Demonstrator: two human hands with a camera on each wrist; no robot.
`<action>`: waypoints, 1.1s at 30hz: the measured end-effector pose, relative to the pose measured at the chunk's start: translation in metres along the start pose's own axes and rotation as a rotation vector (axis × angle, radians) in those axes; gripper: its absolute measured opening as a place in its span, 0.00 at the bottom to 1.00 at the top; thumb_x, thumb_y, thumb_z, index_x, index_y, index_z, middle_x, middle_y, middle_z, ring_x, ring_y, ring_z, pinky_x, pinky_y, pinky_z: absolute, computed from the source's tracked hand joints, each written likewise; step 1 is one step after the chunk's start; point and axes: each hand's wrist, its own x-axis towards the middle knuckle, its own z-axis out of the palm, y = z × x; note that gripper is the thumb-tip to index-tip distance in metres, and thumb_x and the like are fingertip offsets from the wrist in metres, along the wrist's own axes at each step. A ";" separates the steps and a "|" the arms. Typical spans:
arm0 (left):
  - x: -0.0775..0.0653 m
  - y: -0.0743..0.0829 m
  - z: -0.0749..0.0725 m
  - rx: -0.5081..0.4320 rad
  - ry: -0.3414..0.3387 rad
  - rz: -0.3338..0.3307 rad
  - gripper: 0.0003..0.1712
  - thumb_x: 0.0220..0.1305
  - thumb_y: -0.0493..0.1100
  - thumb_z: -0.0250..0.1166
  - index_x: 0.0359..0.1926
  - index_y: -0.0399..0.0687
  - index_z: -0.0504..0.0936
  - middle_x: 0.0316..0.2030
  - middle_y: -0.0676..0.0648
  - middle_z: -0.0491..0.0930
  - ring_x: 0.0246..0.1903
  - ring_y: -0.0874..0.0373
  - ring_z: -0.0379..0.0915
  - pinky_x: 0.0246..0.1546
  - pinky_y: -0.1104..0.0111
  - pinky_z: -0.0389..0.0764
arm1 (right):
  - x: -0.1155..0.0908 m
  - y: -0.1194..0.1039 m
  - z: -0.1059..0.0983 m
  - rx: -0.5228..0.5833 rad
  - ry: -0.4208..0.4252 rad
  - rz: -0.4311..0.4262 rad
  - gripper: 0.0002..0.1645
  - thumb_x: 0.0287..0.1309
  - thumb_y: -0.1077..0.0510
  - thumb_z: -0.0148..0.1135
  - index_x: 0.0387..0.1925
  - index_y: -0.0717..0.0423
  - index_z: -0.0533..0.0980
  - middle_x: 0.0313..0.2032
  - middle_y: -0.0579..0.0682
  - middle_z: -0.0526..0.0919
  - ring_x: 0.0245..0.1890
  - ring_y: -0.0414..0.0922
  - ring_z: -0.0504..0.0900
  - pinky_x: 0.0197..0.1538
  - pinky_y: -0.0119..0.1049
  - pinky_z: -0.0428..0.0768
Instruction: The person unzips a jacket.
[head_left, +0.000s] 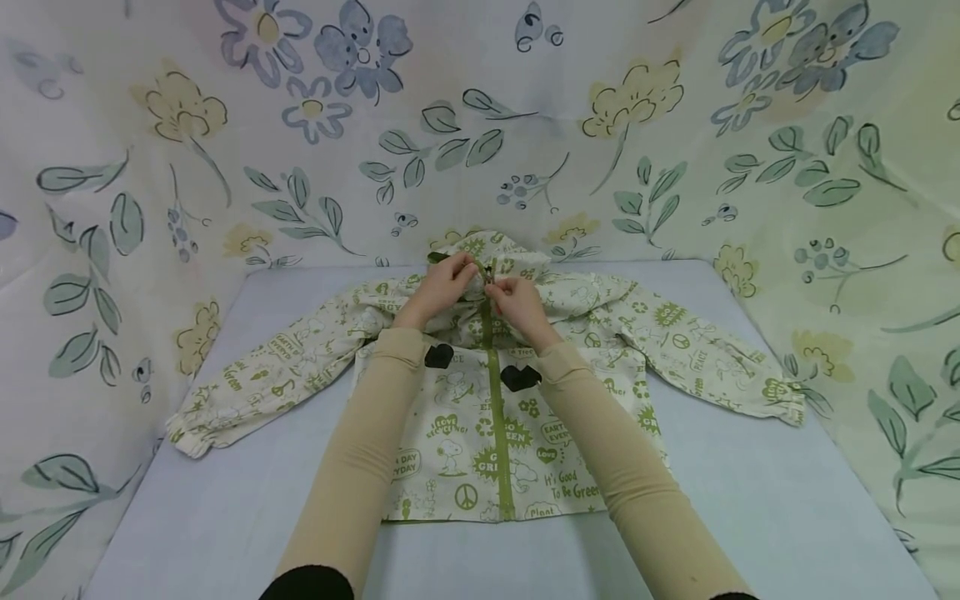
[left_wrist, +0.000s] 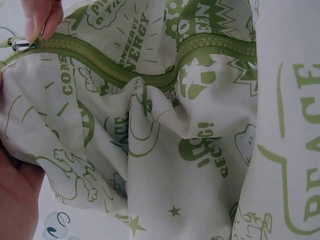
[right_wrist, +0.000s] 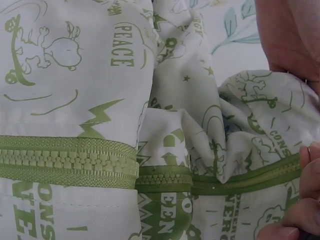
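Note:
A white hooded jacket with green print lies spread front up, its green zipper fastened along the middle. My left hand grips the fabric at the collar; in the left wrist view part of that left hand shows at the cloth's edge. My right hand pinches the zipper's metal slider near the top. In the right wrist view, the right hand is beside the zipper's far end, and the left hand is above it. Folds bunch below the collar.
Both sleeves stretch outward, the left sleeve and the right sleeve. The hood lies against the floral cloth backdrop. Two black patches sit on the chest. A pale table lies beneath.

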 end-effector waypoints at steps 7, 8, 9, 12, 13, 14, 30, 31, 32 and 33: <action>0.000 0.002 -0.001 0.007 0.007 -0.007 0.15 0.73 0.50 0.44 0.49 0.47 0.70 0.27 0.43 0.64 0.19 0.53 0.54 0.22 0.63 0.62 | 0.001 0.000 0.001 -0.003 0.008 -0.003 0.22 0.67 0.52 0.52 0.36 0.71 0.77 0.17 0.59 0.70 0.10 0.40 0.56 0.17 0.33 0.56; 0.000 0.002 -0.001 0.011 0.009 -0.006 0.14 0.73 0.50 0.44 0.49 0.48 0.70 0.27 0.43 0.64 0.19 0.53 0.54 0.22 0.63 0.61 | 0.001 0.000 0.001 -0.004 0.009 -0.003 0.22 0.67 0.52 0.52 0.36 0.71 0.77 0.17 0.60 0.71 0.11 0.40 0.56 0.17 0.33 0.56; 0.000 0.002 0.000 0.018 0.012 -0.006 0.14 0.73 0.50 0.44 0.48 0.48 0.70 0.27 0.43 0.63 0.19 0.53 0.54 0.22 0.63 0.61 | 0.001 -0.001 0.001 -0.004 0.007 0.000 0.22 0.67 0.51 0.52 0.36 0.71 0.77 0.18 0.62 0.71 0.11 0.40 0.56 0.17 0.33 0.56; 0.000 0.002 0.000 0.025 0.020 -0.007 0.14 0.73 0.50 0.44 0.47 0.48 0.70 0.27 0.43 0.63 0.19 0.53 0.54 0.22 0.63 0.61 | 0.001 0.000 0.001 -0.011 0.004 0.008 0.22 0.67 0.52 0.52 0.37 0.71 0.77 0.22 0.68 0.73 0.11 0.40 0.56 0.17 0.33 0.57; 0.000 0.002 0.000 0.026 0.024 -0.009 0.14 0.73 0.50 0.44 0.48 0.48 0.71 0.27 0.43 0.64 0.20 0.53 0.55 0.22 0.63 0.61 | 0.001 0.000 0.001 -0.011 0.001 0.010 0.22 0.67 0.52 0.52 0.38 0.70 0.77 0.24 0.70 0.73 0.11 0.40 0.57 0.17 0.33 0.57; 0.000 0.002 0.001 0.026 0.029 -0.011 0.14 0.73 0.50 0.44 0.48 0.49 0.71 0.27 0.43 0.64 0.20 0.53 0.55 0.22 0.63 0.62 | 0.001 0.000 0.001 -0.016 0.000 0.012 0.22 0.67 0.51 0.52 0.39 0.70 0.77 0.25 0.71 0.74 0.11 0.40 0.57 0.17 0.33 0.57; 0.003 0.000 0.002 -0.016 0.070 -0.007 0.14 0.73 0.50 0.43 0.47 0.49 0.70 0.31 0.43 0.65 0.25 0.51 0.59 0.27 0.62 0.64 | 0.002 0.002 -0.001 -0.030 -0.016 0.035 0.21 0.67 0.52 0.52 0.37 0.69 0.78 0.13 0.53 0.69 0.10 0.39 0.57 0.17 0.33 0.59; 0.003 0.000 0.002 -0.018 0.075 -0.007 0.14 0.73 0.50 0.43 0.46 0.48 0.70 0.31 0.43 0.66 0.25 0.51 0.59 0.27 0.62 0.64 | 0.002 0.003 0.000 -0.039 -0.014 0.034 0.21 0.67 0.52 0.52 0.36 0.69 0.78 0.12 0.51 0.68 0.10 0.39 0.56 0.17 0.32 0.58; 0.003 -0.001 0.002 -0.020 0.078 -0.004 0.14 0.73 0.50 0.43 0.46 0.48 0.70 0.30 0.43 0.66 0.25 0.51 0.59 0.27 0.62 0.64 | 0.002 0.003 0.000 -0.045 -0.012 0.030 0.21 0.66 0.52 0.52 0.35 0.70 0.78 0.12 0.50 0.67 0.10 0.39 0.56 0.16 0.32 0.58; 0.003 -0.001 0.002 -0.023 0.084 -0.004 0.14 0.73 0.50 0.43 0.47 0.48 0.70 0.31 0.43 0.66 0.26 0.51 0.60 0.27 0.62 0.64 | 0.002 0.004 0.000 -0.056 -0.008 0.025 0.21 0.66 0.52 0.53 0.35 0.69 0.78 0.12 0.49 0.67 0.10 0.39 0.56 0.16 0.32 0.57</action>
